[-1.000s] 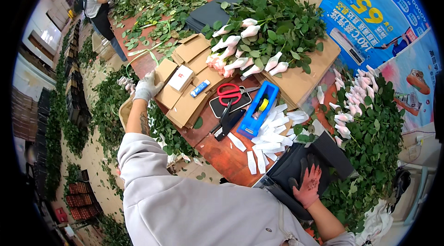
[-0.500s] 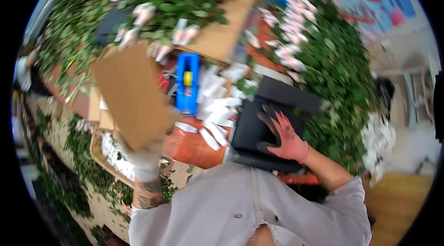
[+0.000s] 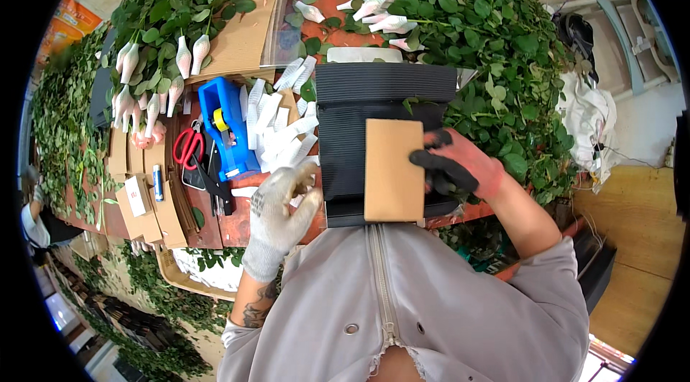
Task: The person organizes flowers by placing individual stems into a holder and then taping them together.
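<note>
Blue tape dispenser [image 3: 236, 155]: 11 o'clock from the gloved left hand [image 3: 278, 211], which is partly open, fingers bent. Brown cardboard piece [image 3: 393, 172]: over the black corrugated board [image 3: 343, 139], 9 o'clock from the right hand [image 3: 463, 160], which grips its right edge.

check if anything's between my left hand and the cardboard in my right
Nothing visible stands between the left hand and the cardboard in the right hand; the black sheet shows in the gap, apparently lying lower.
</note>
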`<action>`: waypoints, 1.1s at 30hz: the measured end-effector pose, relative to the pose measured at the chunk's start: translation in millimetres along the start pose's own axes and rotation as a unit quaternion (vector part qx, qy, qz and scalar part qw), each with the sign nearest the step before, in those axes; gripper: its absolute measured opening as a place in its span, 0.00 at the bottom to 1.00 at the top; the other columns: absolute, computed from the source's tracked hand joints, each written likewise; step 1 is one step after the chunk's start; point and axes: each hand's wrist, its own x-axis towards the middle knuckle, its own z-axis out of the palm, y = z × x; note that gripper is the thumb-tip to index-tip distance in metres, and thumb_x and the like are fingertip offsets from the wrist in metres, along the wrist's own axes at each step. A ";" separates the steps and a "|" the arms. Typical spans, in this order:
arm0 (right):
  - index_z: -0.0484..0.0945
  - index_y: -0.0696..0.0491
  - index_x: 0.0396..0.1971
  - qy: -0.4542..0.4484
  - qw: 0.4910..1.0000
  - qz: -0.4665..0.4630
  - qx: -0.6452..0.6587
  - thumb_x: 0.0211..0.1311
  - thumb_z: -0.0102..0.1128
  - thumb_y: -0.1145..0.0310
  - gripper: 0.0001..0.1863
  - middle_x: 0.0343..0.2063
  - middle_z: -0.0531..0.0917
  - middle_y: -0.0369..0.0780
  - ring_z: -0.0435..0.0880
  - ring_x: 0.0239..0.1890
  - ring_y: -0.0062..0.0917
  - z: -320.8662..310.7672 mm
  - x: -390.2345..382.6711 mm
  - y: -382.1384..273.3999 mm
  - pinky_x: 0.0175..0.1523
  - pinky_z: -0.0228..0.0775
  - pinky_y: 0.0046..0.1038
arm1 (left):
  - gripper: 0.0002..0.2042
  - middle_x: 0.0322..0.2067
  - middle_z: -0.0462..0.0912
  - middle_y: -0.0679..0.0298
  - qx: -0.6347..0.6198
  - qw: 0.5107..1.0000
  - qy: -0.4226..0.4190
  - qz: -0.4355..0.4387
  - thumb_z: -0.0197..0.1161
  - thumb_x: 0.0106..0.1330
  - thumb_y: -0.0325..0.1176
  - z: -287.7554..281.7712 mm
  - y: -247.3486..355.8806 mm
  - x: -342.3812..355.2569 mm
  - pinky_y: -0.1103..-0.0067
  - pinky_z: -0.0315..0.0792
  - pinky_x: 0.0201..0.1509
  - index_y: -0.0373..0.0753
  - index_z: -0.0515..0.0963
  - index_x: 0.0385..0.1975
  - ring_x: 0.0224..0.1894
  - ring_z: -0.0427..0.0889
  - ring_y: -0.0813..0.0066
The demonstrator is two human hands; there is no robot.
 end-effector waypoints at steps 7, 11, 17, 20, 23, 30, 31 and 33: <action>0.76 0.62 0.34 0.114 0.992 0.036 -0.036 0.57 0.59 0.66 0.13 0.22 0.80 0.39 0.79 0.17 0.20 0.7 51.6 11.3 0.17 0.70 0.21 | 0.24 0.51 0.73 0.59 0.217 0.944 -0.068 0.238 0.70 0.43 0.40 33.3 9.1 -1.9 0.63 0.65 0.55 0.41 0.77 0.43 0.54 0.71 0.57; 0.74 0.65 0.34 0.187 0.971 0.046 -0.141 0.55 0.59 0.67 0.15 0.24 0.80 0.41 0.81 0.20 0.22 20.2 48.0 3.2 0.17 0.73 0.25 | 0.26 0.53 0.71 0.59 0.279 0.932 -0.054 0.225 0.70 0.42 0.41 42.0 9.5 -9.0 0.62 0.63 0.58 0.42 0.76 0.45 0.56 0.68 0.56; 0.67 0.58 0.33 0.165 0.977 0.040 -0.129 0.53 0.62 0.63 0.17 0.26 0.73 0.36 0.76 0.19 0.19 7.3 56.4 7.4 0.16 0.69 0.24 | 0.26 0.54 0.70 0.58 0.355 0.907 -0.049 0.220 0.68 0.45 0.42 59.4 32.4 -1.8 0.62 0.61 0.60 0.43 0.75 0.47 0.58 0.65 0.56; 0.71 0.59 0.34 0.163 0.972 0.022 -0.167 0.54 0.60 0.63 0.15 0.27 0.77 0.38 0.78 0.20 0.21 -1.2 60.8 13.5 0.19 0.72 0.27 | 0.26 0.55 0.69 0.57 0.378 0.897 -0.050 0.223 0.67 0.46 0.43 66.8 30.5 3.8 0.61 0.60 0.62 0.43 0.75 0.47 0.59 0.65 0.56; 0.78 0.61 0.33 0.142 0.958 -0.021 -0.247 0.56 0.55 0.62 0.16 0.25 0.83 0.40 0.82 0.24 0.23 7.9 57.5 7.2 0.24 0.78 0.28 | 0.27 0.55 0.69 0.56 0.399 0.891 -0.018 0.217 0.68 0.45 0.44 66.6 27.3 -4.6 0.62 0.59 0.63 0.43 0.75 0.47 0.59 0.65 0.56; 0.77 0.62 0.33 0.230 0.815 -0.160 -0.507 0.52 0.58 0.49 0.26 0.36 0.80 0.53 0.76 0.44 0.48 -5.1 74.3 46.0 0.52 0.67 0.43 | 0.23 0.49 0.71 0.57 0.386 0.889 -0.017 0.245 0.68 0.41 0.42 68.2 15.6 -10.8 0.62 0.63 0.58 0.43 0.77 0.40 0.55 0.68 0.58; 0.77 0.61 0.31 0.223 0.818 -0.141 -0.511 0.51 0.59 0.50 0.25 0.36 0.80 0.52 0.76 0.45 0.48 2.4 64.5 36.1 0.53 0.67 0.43 | 0.23 0.50 0.70 0.56 0.369 0.893 0.016 0.258 0.69 0.40 0.42 70.2 11.0 -15.3 0.62 0.62 0.59 0.43 0.77 0.40 0.55 0.68 0.58; 0.79 0.58 0.31 0.278 0.737 -0.151 -0.597 0.50 0.60 0.51 0.22 0.36 0.82 0.49 0.78 0.43 0.44 11.9 62.3 37.7 0.50 0.69 0.41 | 0.24 0.51 0.70 0.56 0.340 0.904 0.029 0.255 0.69 0.40 0.43 69.2 7.3 -22.5 0.62 0.60 0.61 0.43 0.77 0.40 0.56 0.67 0.58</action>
